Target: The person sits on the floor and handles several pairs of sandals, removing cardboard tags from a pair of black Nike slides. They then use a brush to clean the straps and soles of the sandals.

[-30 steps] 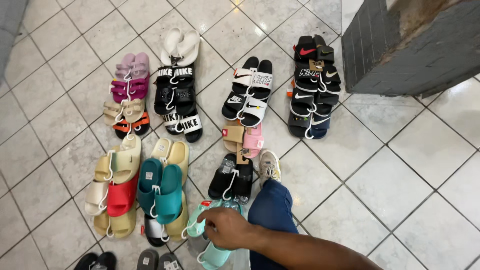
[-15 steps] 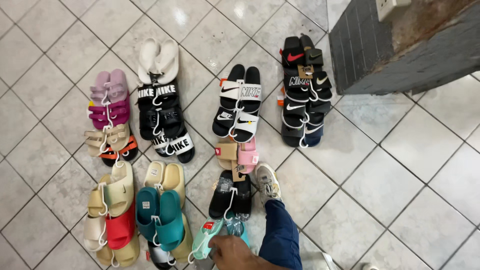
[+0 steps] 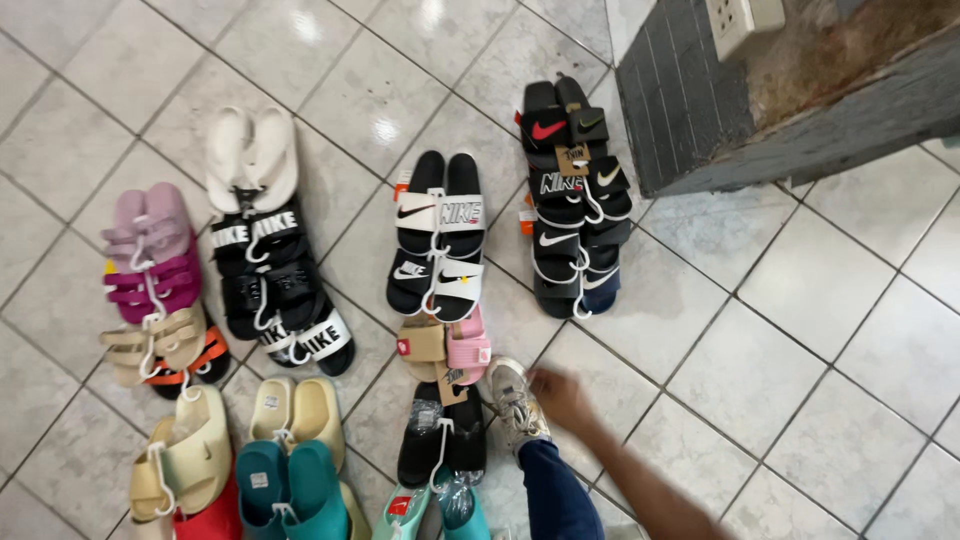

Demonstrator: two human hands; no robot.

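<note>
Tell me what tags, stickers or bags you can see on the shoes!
Brown tag: square card, on the black slides at top right.
Orange sticker: small, left of that black stack.
Red sticker: small, on the mint slides at the bottom.
Clear bag: shiny plastic over the black slides beside the sneaker.

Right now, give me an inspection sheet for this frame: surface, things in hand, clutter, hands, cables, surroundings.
Surface: pale tiled floor, glossy, laid diagonally.
Job's things: pink and tan slide pair and black slide pair, nearest the hand; neither is touched.
Clutter: rows of slide pairs on hangers: black stack, black-and-white pairs, white flip-flops, pink and magenta sandals, cream slides, teal slides.
Hands: one hand, side unclear, empty, beside a worn sneaker on the person's foot; the other is out of view.
Cables: nothing seen.
Surroundings: dark tiled wall base with a white socket.
</note>
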